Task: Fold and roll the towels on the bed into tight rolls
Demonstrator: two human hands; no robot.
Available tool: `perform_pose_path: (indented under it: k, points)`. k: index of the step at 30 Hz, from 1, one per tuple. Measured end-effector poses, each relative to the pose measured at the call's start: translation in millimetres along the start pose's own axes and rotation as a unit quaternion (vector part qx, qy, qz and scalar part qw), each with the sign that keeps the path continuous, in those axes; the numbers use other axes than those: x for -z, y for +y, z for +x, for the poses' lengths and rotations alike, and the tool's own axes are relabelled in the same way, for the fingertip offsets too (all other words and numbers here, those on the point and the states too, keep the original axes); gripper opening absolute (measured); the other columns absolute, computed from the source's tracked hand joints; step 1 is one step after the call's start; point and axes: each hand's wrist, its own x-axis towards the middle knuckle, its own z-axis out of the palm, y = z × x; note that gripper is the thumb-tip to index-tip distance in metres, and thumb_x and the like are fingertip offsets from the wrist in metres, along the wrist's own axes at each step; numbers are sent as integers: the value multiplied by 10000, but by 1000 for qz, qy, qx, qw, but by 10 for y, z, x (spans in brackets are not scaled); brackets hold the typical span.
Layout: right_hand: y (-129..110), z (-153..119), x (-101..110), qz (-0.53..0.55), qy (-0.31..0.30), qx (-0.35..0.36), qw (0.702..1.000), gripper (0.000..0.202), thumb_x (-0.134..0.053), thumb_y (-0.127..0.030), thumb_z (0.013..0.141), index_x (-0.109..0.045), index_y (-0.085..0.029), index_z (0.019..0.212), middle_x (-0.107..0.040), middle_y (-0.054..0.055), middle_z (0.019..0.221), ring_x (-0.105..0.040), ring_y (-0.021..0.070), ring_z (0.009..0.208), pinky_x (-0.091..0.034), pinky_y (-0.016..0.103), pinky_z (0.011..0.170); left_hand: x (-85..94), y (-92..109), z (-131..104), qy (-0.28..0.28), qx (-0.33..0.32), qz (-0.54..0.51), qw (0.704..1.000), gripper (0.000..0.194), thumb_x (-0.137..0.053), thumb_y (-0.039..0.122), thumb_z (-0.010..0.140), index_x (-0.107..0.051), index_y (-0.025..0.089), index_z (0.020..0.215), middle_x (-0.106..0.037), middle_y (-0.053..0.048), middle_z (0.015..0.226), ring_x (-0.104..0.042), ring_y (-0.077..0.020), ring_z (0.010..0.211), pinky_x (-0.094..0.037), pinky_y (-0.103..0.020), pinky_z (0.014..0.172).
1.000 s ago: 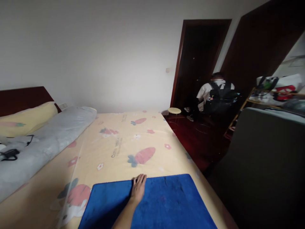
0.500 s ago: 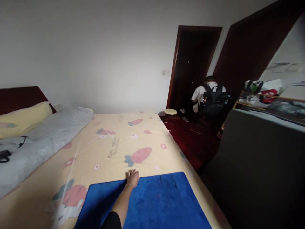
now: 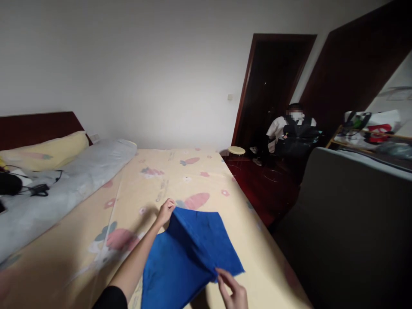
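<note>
A blue cloth is partly lifted off the bed, with a raised fold running between my two hands. My left hand pinches its far edge and holds it up above the sheet. At the near edge, my right hand grips the cloth between thumb and fingers. The cloth's right part lies toward the bed's right side, and its left part slopes down toward me. Beneath it is a cream bed sheet printed with carrots and flowers.
A grey-white wrapped bundle and a yellow pillow lie at the left, with black cables on the bundle. Beyond the bed's right edge are a round stool, a seated person and a dark grey panel.
My right hand has come into view and gripped the near edge. The cloth, spread flat before, is now raised and folded between both hands. The view has turned slightly left.
</note>
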Motion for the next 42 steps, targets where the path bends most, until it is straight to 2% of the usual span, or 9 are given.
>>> perform_pose_path:
  k: [3,6,11,14,19,23,27,36,42]
  points:
    - [-267,407,135,140,4,-57,989,450,-693,-587,701,-748,-192,909,-761,98,874,-708,247,788,-581,313,703,515,221,-205,46,-3,-70,996,348,-631,517,693,-606,227,883,-624,28,683,-576,-159,678,-405,-270,661]
    - [-550,777,195,193,17,-68,979,477,-775,-577,598,-738,-169,843,-757,103,801,-701,247,756,-578,340,712,903,433,-497,91,11,-125,988,387,-691,532,642,-656,202,842,-706,-45,838,-610,-169,749,-412,-272,669]
    - [-1006,1312,307,167,-17,6,986,561,-752,-586,610,-736,-154,967,-752,81,758,-695,227,734,-575,373,744,1306,741,-923,116,27,-178,977,480,-746,558,591,-724,165,865,-736,-94,882,-604,-151,702,-418,-266,627]
    - [-1243,1589,412,144,-51,41,987,577,-754,-599,590,-743,-145,945,-750,83,750,-693,224,717,-577,371,723,1468,921,-1079,116,19,-180,977,467,-776,521,575,-738,160,869,-740,-87,865,-596,-142,687,-419,-262,612]
    - [-1511,1843,552,103,-66,97,988,566,-731,-632,604,-746,-154,907,-754,86,781,-689,220,706,-574,360,682,1626,1166,-1218,115,-2,-150,982,454,-819,441,545,-735,158,890,-753,-79,874,-634,-154,741,-453,-267,664]
    - [-1626,1901,636,63,-71,137,986,514,-714,-633,634,-742,-178,872,-756,79,786,-695,228,706,-571,356,674,1704,1270,-1255,119,-15,-103,987,487,-801,479,563,-732,144,911,-765,-98,915,-664,-188,805,-478,-286,694]
    - [-1708,1927,732,23,-75,165,983,441,-695,-617,664,-731,-205,817,-754,60,768,-700,230,705,-567,342,677,1779,1335,-1244,116,-18,-47,992,504,-793,524,556,-735,143,880,-776,-86,820,-684,-214,779,-501,-309,693]
    - [-1826,1924,859,-57,-58,214,973,422,-622,-614,744,-712,-205,791,-741,64,751,-694,227,719,-535,328,679,1901,1529,-1194,110,-30,83,990,264,-800,403,532,-718,187,659,-731,-17,591,-671,-208,644,-457,-286,632]
    - [-1902,1887,952,-121,-44,252,959,413,-618,-595,764,-715,-194,753,-691,55,718,-628,180,663,-471,294,645,1964,1661,-1221,108,-55,133,984,162,-786,346,541,-722,211,602,-695,10,575,-607,-174,613,-415,-269,608]
